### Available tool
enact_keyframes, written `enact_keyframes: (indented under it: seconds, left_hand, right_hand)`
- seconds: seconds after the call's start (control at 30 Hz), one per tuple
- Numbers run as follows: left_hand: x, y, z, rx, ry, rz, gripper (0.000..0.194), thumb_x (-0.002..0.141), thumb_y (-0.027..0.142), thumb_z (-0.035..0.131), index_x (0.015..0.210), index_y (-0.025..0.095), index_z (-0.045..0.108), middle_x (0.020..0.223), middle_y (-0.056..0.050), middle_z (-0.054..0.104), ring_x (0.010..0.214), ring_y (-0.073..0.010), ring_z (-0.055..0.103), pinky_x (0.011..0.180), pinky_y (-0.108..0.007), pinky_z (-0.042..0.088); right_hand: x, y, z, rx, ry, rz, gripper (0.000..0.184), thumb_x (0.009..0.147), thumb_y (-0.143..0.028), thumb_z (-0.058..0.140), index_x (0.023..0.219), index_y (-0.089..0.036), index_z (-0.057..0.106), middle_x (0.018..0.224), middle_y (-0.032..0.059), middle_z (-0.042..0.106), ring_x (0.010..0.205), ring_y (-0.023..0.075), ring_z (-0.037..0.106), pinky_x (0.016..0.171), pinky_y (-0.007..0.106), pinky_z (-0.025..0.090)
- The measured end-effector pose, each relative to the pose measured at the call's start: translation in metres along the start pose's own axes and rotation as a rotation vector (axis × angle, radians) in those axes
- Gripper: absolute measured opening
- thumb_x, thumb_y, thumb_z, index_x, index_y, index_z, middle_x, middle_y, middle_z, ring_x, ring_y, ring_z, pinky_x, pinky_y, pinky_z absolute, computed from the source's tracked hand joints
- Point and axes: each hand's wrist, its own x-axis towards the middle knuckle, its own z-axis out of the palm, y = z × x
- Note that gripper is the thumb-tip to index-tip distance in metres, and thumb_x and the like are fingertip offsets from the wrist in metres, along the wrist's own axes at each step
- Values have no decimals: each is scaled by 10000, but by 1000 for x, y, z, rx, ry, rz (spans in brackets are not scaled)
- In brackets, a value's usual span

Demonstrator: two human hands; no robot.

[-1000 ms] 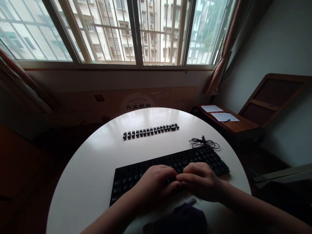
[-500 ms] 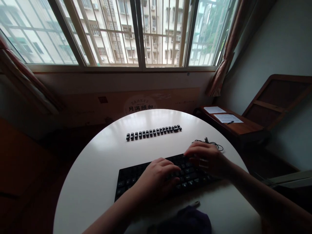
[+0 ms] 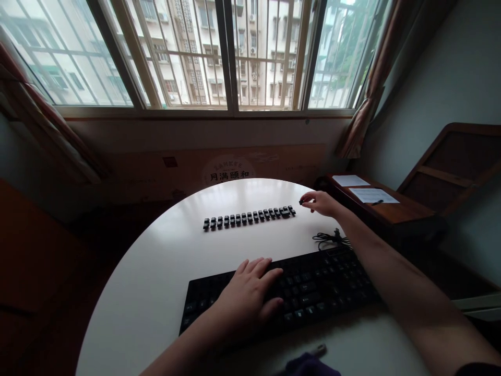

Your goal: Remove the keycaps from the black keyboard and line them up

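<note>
My left hand (image 3: 250,292) lies with fingers spread on the black keyboard (image 3: 309,284), covering part of its keys. Farther out, my right hand (image 3: 316,202) pinches a small black keycap (image 3: 301,201) between thumb and fingers, just off the right end of the keycap rows. These loose black keycaps (image 3: 249,216) sit in two close rows across the far part of the white round table (image 3: 133,292). Between the keyboard and the rows, at the right, is the keyboard's coiled cable (image 3: 331,238), partly behind my right forearm.
Near me at the table's front are a dark purple cloth (image 3: 313,365) and a small metallic-looking tool end (image 3: 321,350). Right of the table stands a wooden chair (image 3: 410,209) bearing papers (image 3: 373,195) and a pen (image 3: 378,202). A barred window (image 3: 230,57) is ahead.
My right hand has gone from the keyboard, outward past the cable, to the end of the keycap rows, carrying a keycap. My left hand has flattened out on the keyboard.
</note>
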Motion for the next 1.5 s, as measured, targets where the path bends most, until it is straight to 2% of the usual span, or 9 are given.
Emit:
enact_keyframes:
  seconds: [0.17, 0.47, 0.93, 1.13, 1.2, 1.3, 1.43, 1.47, 1.5]
  left_hand:
    - [2, 0, 0, 33, -39, -19, 579, 928, 454, 565, 1475, 299, 452, 1590, -99, 348, 1456, -328, 319, 1197, -583, 219]
    - [2, -3, -1, 27, -34, -21, 563, 934, 484, 549, 1467, 330, 459, 1586, -77, 360, 1449, -328, 335, 1192, -584, 242]
    - [3, 0, -3, 25, -39, -29, 564, 925, 471, 565, 1459, 314, 475, 1580, -81, 371, 1445, -326, 341, 1193, -575, 242]
    - [3, -1, -1, 21, -23, -22, 549, 931, 468, 559, 1453, 318, 481, 1574, -78, 384, 1436, -333, 355, 1183, -575, 260]
    - [3, -2, -1, 29, -23, -21, 539, 940, 476, 541, 1451, 314, 486, 1572, -81, 386, 1432, -333, 360, 1177, -569, 276]
    - [3, -2, -1, 34, -26, -23, 540, 949, 493, 521, 1456, 310, 481, 1575, -84, 381, 1433, -335, 358, 1171, -566, 286]
    - [2, -1, -2, 15, -14, -15, 536, 949, 491, 528, 1454, 318, 482, 1575, -71, 383, 1438, -339, 350, 1181, -570, 265]
    - [2, -1, -2, 15, -18, -15, 538, 950, 487, 527, 1457, 314, 479, 1577, -73, 379, 1442, -338, 343, 1184, -569, 258]
    - [2, -1, -2, 18, -26, -15, 542, 951, 484, 526, 1460, 307, 476, 1580, -78, 372, 1447, -337, 335, 1186, -568, 252]
  right_hand:
    - [1, 21, 27, -61, -51, 77, 170, 821, -219, 677, 971, -186, 749, 897, 33, 766, 599, 127, 671, 631, 233, 497]
    - [1, 30, 29, -186, -48, 96, 242, 850, -283, 660, 1066, -241, 760, 1039, 40, 766, 940, 227, 695, 843, 306, 502]
    - [2, 29, 33, -265, -17, 66, 259, 862, -293, 642, 1086, -259, 766, 1027, 38, 773, 938, 233, 705, 834, 313, 517]
    - [-4, 20, 31, -257, 44, -11, 350, 790, -285, 725, 1140, -268, 737, 968, 19, 774, 819, 217, 710, 767, 315, 541]
    - [-5, 11, 23, -249, 110, -49, 350, 761, -280, 754, 1110, -255, 745, 996, 35, 767, 860, 232, 708, 802, 331, 546]
    - [-4, -9, -2, -227, 271, -102, 216, 836, -297, 676, 1015, -213, 762, 1077, 83, 739, 984, 258, 688, 897, 370, 533]
    - [-14, -51, -55, -143, 551, -134, 378, 988, -405, 432, 1078, -172, 716, 1113, 125, 708, 1054, 254, 665, 905, 395, 546]
    - [-22, -65, -68, 18, 669, -138, 420, 995, -459, 414, 1065, -171, 712, 1062, 121, 717, 967, 241, 691, 827, 381, 576]
    - [-31, -79, -78, 213, 712, -142, 476, 1001, -517, 375, 1047, -179, 707, 1006, 112, 723, 890, 224, 703, 755, 362, 592]
